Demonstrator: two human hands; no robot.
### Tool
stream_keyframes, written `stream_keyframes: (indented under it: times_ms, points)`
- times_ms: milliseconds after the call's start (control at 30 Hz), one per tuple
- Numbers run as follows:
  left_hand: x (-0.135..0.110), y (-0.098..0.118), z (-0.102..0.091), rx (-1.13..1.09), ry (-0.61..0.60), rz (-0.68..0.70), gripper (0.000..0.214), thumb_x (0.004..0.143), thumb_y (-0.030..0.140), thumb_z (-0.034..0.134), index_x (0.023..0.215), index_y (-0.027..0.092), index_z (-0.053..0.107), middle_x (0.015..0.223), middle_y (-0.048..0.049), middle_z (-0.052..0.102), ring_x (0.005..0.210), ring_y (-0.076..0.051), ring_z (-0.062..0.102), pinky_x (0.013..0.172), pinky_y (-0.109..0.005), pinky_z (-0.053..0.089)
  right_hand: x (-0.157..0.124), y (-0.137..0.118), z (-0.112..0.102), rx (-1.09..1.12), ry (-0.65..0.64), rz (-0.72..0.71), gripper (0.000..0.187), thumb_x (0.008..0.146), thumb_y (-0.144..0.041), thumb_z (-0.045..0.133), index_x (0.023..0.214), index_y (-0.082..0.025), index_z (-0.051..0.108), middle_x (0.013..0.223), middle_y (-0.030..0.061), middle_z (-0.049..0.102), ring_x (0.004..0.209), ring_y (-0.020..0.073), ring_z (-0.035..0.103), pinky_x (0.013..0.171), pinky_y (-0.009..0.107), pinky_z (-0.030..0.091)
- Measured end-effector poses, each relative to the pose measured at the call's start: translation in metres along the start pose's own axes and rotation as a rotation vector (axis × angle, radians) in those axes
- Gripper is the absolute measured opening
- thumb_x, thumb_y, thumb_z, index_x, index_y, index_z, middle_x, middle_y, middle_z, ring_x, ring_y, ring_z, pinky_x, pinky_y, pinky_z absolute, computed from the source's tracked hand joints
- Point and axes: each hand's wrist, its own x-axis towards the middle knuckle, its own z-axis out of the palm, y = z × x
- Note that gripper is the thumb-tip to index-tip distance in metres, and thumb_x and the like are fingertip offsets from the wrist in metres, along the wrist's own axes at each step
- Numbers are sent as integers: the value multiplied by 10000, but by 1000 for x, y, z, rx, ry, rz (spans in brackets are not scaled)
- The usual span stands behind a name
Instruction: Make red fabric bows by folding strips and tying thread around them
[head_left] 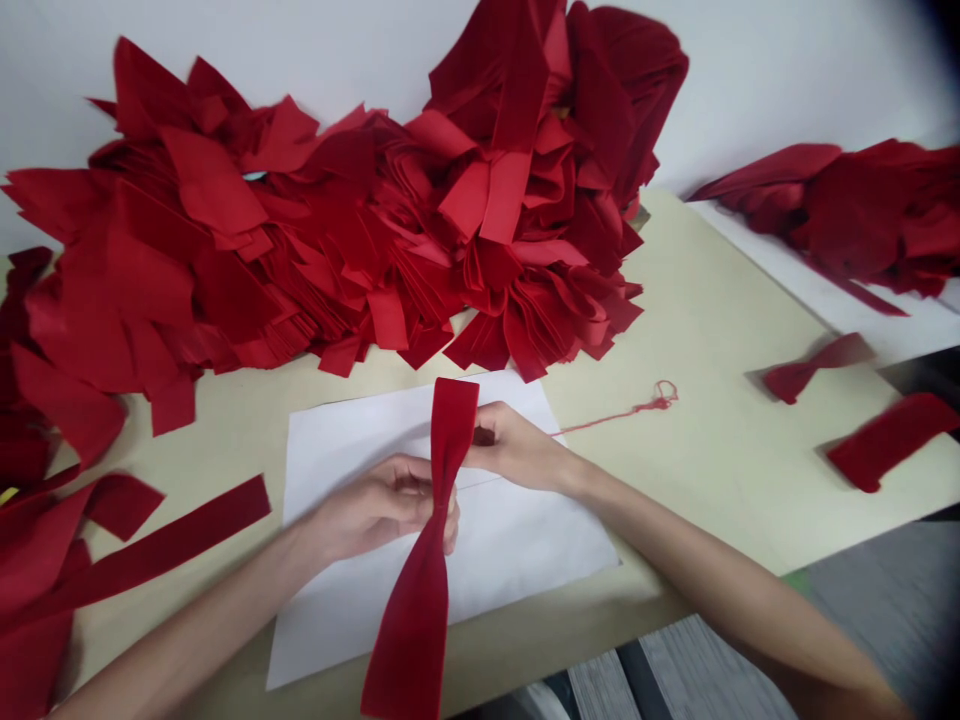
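Observation:
A strip of red velvet ribbon (409, 620) is gathered to a narrow waist and fans out at both ends. My left hand (382, 505) is closed around this waist from the left, with fingertips showing past its right edge. Close against the ribbon's upper end, my right hand (521, 445) is pinched, its fingertips partly hidden behind the ribbon. Whatever those fingers hold cannot be made out. A thin thread line runs from the waist toward the right hand. Beyond that hand, red thread (600, 421) trails right to a small loose tangle. Both hands are above a white paper sheet (345, 610).
A large heap of red ribbon strips (322, 250) lies along the back wall. Loose ribbon strips (150, 540) are at the left. Two gathered ribbon pieces, one a bow shape (817, 367), lie at the right. Another red pile (862, 215) rests on a white surface beyond.

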Motion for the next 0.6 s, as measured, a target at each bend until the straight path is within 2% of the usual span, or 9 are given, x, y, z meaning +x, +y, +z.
stream_keyframes:
  times_ms: [167,300,367,467,533,600]
  points:
    - [1,0,2,26,65,62,135,763,266,711,766,133,687,720,-50,667,700,-161,615,704,-288,445,2,-1,-6,-37,52,-9,114,793,-243,612,768,-142,657,760,7,634,692,112,558,659,258,454]
    - [2,1,9,98,289,220,77,818,212,647,842,158,696,773,-33,669,772,-150,610,760,-269,451,-6,-14,-26,-252,197,9,171,805,-292,616,707,-152,631,658,-21,568,588,86,492,591,247,425]
    - [3,1,12,127,395,271,76,827,201,633,857,167,694,786,-29,676,787,-148,615,793,-269,452,-12,-20,-36,-372,204,14,182,820,-307,603,716,-159,626,675,-14,580,580,91,498,578,252,432]
    - [4,0,15,174,463,287,71,822,221,642,840,169,687,763,-30,685,789,-164,632,833,-296,457,-18,-24,-37,-513,288,-134,157,846,-284,578,963,-198,637,991,40,653,855,159,598,762,316,493]
    - [4,-1,15,211,471,276,82,820,244,649,836,170,679,740,-28,683,782,-175,639,849,-324,461,-19,-22,-28,-532,360,-272,271,873,-266,549,1140,-233,569,1192,51,601,1074,185,560,927,368,462]
    - [3,-3,15,252,474,270,94,819,260,654,859,177,672,751,-22,679,775,-173,639,852,-335,463,-19,-19,-13,-465,346,-316,303,901,-289,515,1199,-234,515,1248,64,563,1153,186,528,985,383,441]
